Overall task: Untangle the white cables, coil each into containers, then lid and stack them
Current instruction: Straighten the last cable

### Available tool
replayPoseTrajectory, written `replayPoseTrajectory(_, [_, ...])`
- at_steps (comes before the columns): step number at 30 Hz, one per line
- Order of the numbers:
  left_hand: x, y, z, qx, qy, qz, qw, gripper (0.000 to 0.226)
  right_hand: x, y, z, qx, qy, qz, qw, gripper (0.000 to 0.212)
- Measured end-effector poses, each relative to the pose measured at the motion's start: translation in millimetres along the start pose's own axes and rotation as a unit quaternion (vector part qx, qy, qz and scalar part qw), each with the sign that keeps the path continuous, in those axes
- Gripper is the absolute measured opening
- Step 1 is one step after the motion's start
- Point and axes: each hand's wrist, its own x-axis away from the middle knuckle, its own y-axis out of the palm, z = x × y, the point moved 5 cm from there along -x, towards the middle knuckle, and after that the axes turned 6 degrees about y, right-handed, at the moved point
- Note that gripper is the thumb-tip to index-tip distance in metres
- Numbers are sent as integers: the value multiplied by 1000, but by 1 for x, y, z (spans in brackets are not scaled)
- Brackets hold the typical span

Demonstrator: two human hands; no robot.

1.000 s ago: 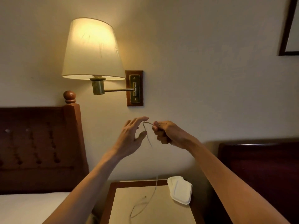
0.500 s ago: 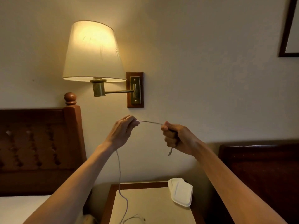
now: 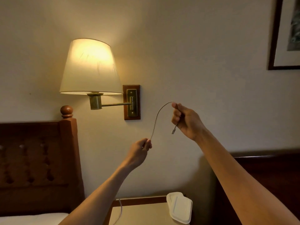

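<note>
A thin white cable [image 3: 157,116] arcs in the air in front of the wall between my two hands. My right hand [image 3: 186,120] grips it near one end, high up, and the plug [image 3: 174,130] sticks out below the fist. My left hand [image 3: 140,149] pinches the cable lower down and to the left. Below that hand the cable hangs behind my forearm and reappears over the nightstand [image 3: 142,215]. White lids or containers [image 3: 179,207] lie stacked at the nightstand's back right corner.
A lit wall lamp [image 3: 90,69] on a brass arm hangs above left of my hands. A wooden headboard [image 3: 37,159] and a white bed [image 3: 30,219] are at the left. Dark furniture [image 3: 267,176] stands at the right, under a framed picture [image 3: 285,34].
My left hand has slid down and away along the cable, so a longer stretch arcs between the hands. My right hand has risen slightly. The view has tilted, the nightstand sitting lower in frame.
</note>
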Motion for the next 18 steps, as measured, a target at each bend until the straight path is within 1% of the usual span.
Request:
replayPoseTrajectory(1, [-3,5,16,-51,27,-42,997,36,1,-2,-2,47,-16,17,999,29])
replayPoseTrajectory(3, [-6,9,51,-146,88,-134,976,36,4,-4,-5,141,-49,41,988,30])
replayPoseTrajectory(4, [-7,9,69,-180,121,-163,962,36,6,-4,-6,173,-57,44,982,31])
replayPoseTrajectory(6, [-8,3,102,-216,187,-180,941,37,9,-1,-7,209,-52,35,976,33])
replayPoseTrajectory(8, [-8,-8,130,-221,248,-154,931,34,12,2,-7,255,-37,22,966,35])
replayPoseTrajectory(11, [-10,-28,155,-227,328,-56,915,24,19,11,-8,324,-39,-4,945,38])
replayPoseTrajectory(14, [-13,-42,160,-238,362,37,901,22,27,22,-9,306,-40,-52,950,40])
replayPoseTrajectory(18, [-13,-53,156,-223,357,117,900,22,38,29,-4,231,6,-103,967,38])
